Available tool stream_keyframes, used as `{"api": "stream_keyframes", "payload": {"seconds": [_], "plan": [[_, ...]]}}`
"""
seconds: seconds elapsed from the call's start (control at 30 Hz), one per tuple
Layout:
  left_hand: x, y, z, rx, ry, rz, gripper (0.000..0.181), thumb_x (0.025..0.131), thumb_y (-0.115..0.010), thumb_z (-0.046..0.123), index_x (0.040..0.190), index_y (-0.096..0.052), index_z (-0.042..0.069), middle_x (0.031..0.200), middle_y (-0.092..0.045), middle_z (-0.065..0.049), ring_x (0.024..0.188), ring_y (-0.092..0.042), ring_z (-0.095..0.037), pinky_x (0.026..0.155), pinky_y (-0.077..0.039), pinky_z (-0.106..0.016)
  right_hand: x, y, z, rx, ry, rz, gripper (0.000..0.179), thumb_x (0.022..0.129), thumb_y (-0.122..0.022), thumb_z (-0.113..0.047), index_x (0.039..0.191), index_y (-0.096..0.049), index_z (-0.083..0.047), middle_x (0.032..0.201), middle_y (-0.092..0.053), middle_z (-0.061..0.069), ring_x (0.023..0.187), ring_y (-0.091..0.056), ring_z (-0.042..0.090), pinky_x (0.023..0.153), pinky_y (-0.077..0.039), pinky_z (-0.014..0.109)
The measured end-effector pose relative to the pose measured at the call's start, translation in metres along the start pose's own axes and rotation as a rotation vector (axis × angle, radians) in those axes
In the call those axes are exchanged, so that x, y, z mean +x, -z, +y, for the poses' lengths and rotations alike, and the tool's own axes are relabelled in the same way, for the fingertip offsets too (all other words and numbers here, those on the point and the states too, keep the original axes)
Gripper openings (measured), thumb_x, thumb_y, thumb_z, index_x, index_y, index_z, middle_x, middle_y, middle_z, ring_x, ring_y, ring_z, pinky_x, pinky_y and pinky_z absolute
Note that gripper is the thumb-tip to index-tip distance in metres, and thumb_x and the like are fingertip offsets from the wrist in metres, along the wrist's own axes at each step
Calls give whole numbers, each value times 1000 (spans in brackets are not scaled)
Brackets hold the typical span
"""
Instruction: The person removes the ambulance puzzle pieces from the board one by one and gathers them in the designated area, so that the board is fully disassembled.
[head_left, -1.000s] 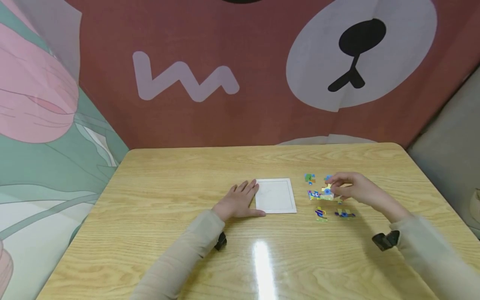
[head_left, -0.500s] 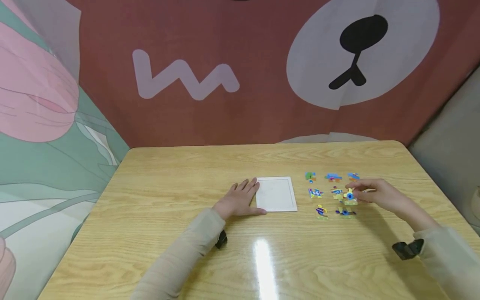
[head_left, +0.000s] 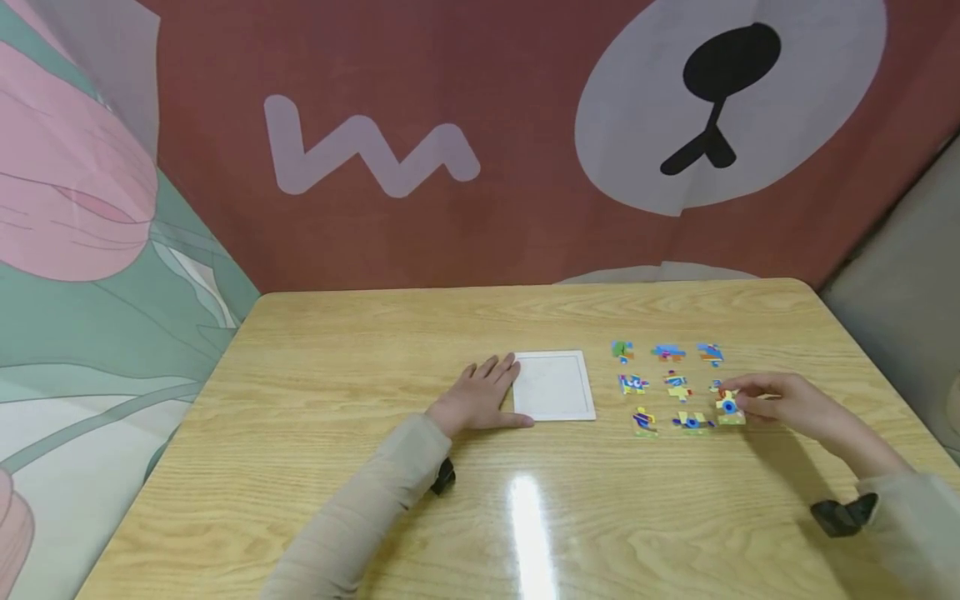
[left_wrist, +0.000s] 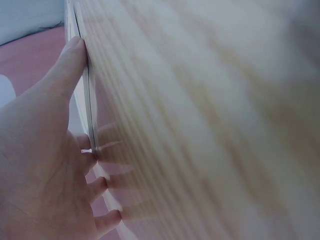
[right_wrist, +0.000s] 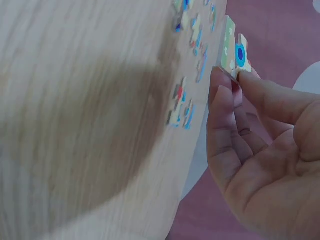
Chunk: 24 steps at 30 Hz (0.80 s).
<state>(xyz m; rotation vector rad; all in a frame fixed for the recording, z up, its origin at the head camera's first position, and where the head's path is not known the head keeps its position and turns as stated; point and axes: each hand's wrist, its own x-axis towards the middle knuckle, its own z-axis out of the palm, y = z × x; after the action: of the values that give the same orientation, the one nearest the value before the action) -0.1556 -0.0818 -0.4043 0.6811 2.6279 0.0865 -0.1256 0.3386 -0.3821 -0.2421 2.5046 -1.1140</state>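
Observation:
My right hand [head_left: 783, 406] pinches a jigsaw puzzle piece [head_left: 729, 407], yellow with a blue ring and a green edge, between thumb and fingertips. In the right wrist view this puzzle piece [right_wrist: 229, 42] is tilted and raised off the table. Close by on its left lies another puzzle piece [head_left: 692, 422] with a blue circle. My left hand [head_left: 476, 402] rests with spread fingers at the left side of a white square puzzle tray [head_left: 553, 385]. Its thumb lies along the near left corner. The left wrist view shows the left thumb [left_wrist: 75, 55] against the tray's edge.
Several colourful puzzle pieces lie in loose rows right of the tray, among them a green one [head_left: 622, 350], a blue one [head_left: 668, 352] and a yellow one [head_left: 678, 390]. The wooden table [head_left: 360, 350] ends at a reddish wall cloth [head_left: 420, 242].
My right hand has carried the puzzle piece rightward and nearer, from over the middle row to the right end of the bottom row, uncovering pieces behind. My left hand keeps its place at the tray.

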Motion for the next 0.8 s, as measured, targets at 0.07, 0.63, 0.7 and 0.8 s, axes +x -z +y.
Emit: {"api": "stream_keyframes", "payload": {"seconds": [0.07,0.63,0.7,0.8], "plan": [[0,0,0,1,-1,1,93,88,-44,70,156,-6,18,164,-2,0,151,-7,-24,121,-15,-50,-2,1,5,11,-9,1,29,97,-54,-11,122,-61,3,91,-60,-18,76,-61,-4,67,-57,25],[-3,4,1,-1,-6,3,93,88,-44,70,156,-7,18,164,-3,-1,151,-8,-25,121,-16,-51,-8,7,26,-81,-110,-6,42,98,-52,-13,129,-48,16,104,-64,-5,76,-55,-8,66,-54,23],[-3,4,2,0,-5,4,93,88,-44,70,156,-8,18,164,-3,-1,151,-9,-25,121,-16,-51,-8,7,26,-84,-119,-6,41,98,-51,-12,128,-48,17,102,-64,-6,76,-55,-8,66,-54,22],[-3,3,2,0,-3,4,93,88,-44,70,156,-8,17,164,-4,-1,151,-9,-25,121,-16,-51,-8,6,27,-115,-104,8,38,98,-52,-12,124,-52,16,98,-63,-9,75,-52,-10,64,-52,21]]}}
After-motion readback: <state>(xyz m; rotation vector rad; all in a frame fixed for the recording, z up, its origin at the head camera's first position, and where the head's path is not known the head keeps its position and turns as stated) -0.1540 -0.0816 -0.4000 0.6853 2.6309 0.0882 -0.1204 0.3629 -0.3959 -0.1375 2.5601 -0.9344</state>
